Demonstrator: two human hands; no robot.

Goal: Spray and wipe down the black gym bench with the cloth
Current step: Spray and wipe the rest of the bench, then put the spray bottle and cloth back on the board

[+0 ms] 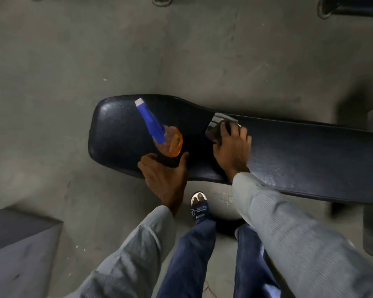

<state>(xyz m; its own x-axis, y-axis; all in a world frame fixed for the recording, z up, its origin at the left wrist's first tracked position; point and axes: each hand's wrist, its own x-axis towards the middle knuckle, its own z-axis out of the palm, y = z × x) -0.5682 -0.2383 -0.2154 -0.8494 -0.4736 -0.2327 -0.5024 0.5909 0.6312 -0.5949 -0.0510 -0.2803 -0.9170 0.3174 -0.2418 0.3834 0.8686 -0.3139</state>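
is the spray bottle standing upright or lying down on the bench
Lying down: the spray bottle rests on its side on the bench, blue nozzle pointing away, left hand at its base.

Black bench point(289, 160), grey striped cloth point(219, 125), blue-and-orange spray bottle point(159, 132), grey ribbed sleeves point(289, 222).
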